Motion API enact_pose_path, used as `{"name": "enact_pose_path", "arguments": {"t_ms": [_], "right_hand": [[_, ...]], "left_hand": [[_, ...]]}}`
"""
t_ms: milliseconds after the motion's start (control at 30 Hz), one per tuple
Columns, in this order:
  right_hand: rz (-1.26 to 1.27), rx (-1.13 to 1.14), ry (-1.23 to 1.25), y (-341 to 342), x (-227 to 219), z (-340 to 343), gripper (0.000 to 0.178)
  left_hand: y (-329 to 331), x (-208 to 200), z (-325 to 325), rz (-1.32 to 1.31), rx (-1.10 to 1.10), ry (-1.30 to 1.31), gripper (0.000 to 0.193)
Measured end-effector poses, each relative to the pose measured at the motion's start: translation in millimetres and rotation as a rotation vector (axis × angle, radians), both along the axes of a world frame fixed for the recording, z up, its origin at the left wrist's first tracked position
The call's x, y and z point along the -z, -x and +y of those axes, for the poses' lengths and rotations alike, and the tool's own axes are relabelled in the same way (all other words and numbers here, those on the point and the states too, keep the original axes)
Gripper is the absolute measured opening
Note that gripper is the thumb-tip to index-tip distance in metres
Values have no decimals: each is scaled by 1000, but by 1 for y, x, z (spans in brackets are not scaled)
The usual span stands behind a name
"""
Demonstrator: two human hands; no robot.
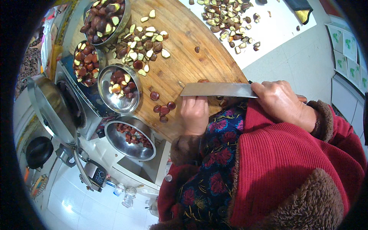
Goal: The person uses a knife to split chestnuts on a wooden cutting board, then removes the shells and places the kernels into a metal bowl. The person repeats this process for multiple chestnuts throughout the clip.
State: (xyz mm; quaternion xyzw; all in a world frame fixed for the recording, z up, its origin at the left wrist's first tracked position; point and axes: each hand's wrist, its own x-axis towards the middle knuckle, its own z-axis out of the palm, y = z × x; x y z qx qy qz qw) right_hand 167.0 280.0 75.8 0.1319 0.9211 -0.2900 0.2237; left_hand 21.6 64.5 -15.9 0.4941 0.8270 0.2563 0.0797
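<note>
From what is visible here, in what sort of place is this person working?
Probably a kitchen, perhaps in a home. A stove stands to the left of the wooden board, a black pan shows farther left, and the right hand holds a cleaver.

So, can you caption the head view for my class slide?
Right hand holding a broad knife, left hand close beside it, with cut brown nuts heaped on a wooden board.

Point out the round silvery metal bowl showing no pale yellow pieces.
The silvery metal bowl lowest in view: only reddish-brown pieces show inside; the other three bowls show pale yellow ones.
</note>
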Motion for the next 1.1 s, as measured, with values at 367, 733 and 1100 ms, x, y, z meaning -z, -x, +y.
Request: {"name": "enact_pose_path", "arguments": {"t_ms": [367,733,1100], "right_hand": [[-135,-73,10,21,-16,7,13],[7,-118,-18,63,57,-16,11],[118,137,40,17,52,-12,12]], "left_hand": [[-1,0,4,-23,-20,-50,31],[-6,-1,6,-119,-72,-140,22],[-9,6,3,-69,-122,-137,21]]}}
